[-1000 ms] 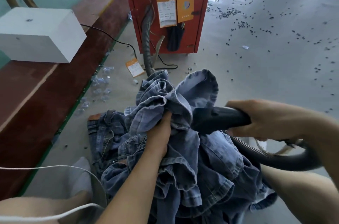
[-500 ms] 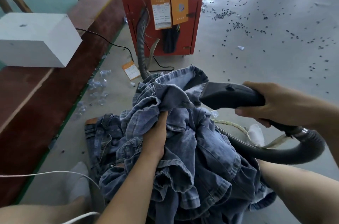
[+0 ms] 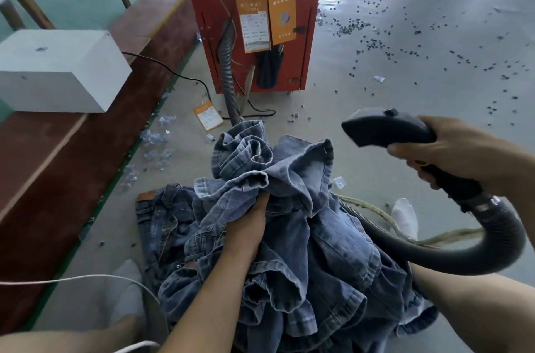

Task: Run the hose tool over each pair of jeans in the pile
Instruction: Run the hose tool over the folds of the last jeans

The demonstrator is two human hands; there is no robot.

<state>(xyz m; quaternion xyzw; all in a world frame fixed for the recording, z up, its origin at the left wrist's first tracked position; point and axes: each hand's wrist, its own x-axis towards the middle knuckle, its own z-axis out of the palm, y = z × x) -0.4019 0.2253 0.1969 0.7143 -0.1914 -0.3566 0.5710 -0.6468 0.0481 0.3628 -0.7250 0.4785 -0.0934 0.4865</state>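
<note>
head view. jeans pile (image 3: 304,251): blue denim, heaped on the grey floor (image 3: 405,63) at near centre, bunched and folded, top layer raised.
left hand (image 3: 249,225): fingers curled into a fold of the top jeans, gripping it and holding it up.
right hand (image 3: 451,150): at right, fingers wrapped round the handle of the hose tool (image 3: 388,130); black nozzle points left, in the air, apart from the denim, above and right of the raised fold.
hose (image 3: 477,242): dark, ribbed, loops from the tool's rear down behind the pile.
red cabinet (image 3: 252,20): far centre, orange tags on its face, a second ribbed hose down its front.
white box (image 3: 58,69): far left, on a brown board.
small dark bits: scattered on the floor, far right.
</note>
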